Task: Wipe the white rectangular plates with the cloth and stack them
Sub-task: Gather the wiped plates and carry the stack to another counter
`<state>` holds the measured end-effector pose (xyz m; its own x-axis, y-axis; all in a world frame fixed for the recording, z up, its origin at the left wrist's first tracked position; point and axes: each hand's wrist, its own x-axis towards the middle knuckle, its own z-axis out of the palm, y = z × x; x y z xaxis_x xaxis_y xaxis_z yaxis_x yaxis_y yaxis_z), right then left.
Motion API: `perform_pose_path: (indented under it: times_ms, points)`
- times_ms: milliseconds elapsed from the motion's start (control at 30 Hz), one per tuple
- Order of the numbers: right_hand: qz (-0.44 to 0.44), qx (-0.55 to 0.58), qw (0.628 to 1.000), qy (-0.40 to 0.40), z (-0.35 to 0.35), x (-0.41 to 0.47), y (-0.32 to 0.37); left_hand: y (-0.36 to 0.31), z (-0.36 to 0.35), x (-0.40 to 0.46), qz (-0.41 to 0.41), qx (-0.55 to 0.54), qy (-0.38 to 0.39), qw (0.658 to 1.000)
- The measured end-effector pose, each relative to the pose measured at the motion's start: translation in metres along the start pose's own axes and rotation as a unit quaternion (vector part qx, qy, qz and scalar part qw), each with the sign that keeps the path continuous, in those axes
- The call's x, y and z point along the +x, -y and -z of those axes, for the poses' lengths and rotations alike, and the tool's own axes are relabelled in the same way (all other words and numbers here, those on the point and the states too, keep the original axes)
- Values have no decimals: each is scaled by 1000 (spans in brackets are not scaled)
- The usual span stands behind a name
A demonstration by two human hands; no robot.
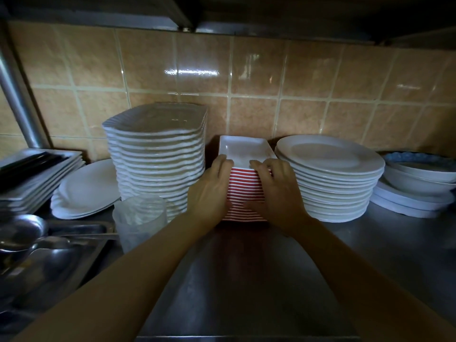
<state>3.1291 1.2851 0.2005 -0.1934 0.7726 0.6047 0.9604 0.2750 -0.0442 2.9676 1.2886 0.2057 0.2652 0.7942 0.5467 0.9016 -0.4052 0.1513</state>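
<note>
Plate stack (246,191) between both hands

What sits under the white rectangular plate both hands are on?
Under the white rectangular plate sits a stack of red-and-white-edged plates on the steel counter. The left hand and right hand cover its sides.

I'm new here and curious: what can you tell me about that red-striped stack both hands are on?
The stack is a pile of rectangular plates, white on top, with red and white edges. It stands upright on the steel counter against the tiled wall, between two taller and lower white piles. The left hand and right hand grip its sides, fingers curled over the top plate's rim.
</note>
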Motion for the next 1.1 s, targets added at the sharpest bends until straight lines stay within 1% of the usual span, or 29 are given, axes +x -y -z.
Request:
perform_pose_path:
  times_ms: [100, 167, 233, 367, 500, 567, 700, 833, 933, 1100]
  points:
    - [-2, 39, 998, -39, 13, 1, 17, -2, 16, -4, 0, 5, 20, 1000]
    - [-1, 56, 997, -52, 23, 6, 29, -2, 32, -7, 3, -5, 15, 1000]
    - [-6, 64, 997, -47, 32, 10, 41, -1, 51, -14, 0, -28, -4, 1000]
    - [12, 79, 995, -57, 44, 10, 69, 7, 89, -42, 2, -73, -52, 996]
    - [34, 127, 990, -57, 53, 3, 112, 35, 120, -79, 11, -22, -62, 998]
    - [48, 141, 988, -49, 55, -1, 139, 53, 138, -101, 19, -13, -67, 998]
    - [75, 175, 981, -18, 58, -14, 209, 96, 178, -155, 67, 19, -75, 995]
    - [116, 245, 962, -1, 59, -32, 299, 142, 221, -222, 127, 62, -63, 988]
    - [153, 268, 951, 8, 60, -48, 371, 174, 254, -277, 165, 95, -60, 980]
    - [220, 300, 927, 50, 60, -77, 483, 222, 306, -363, 231, 131, -74, 961]
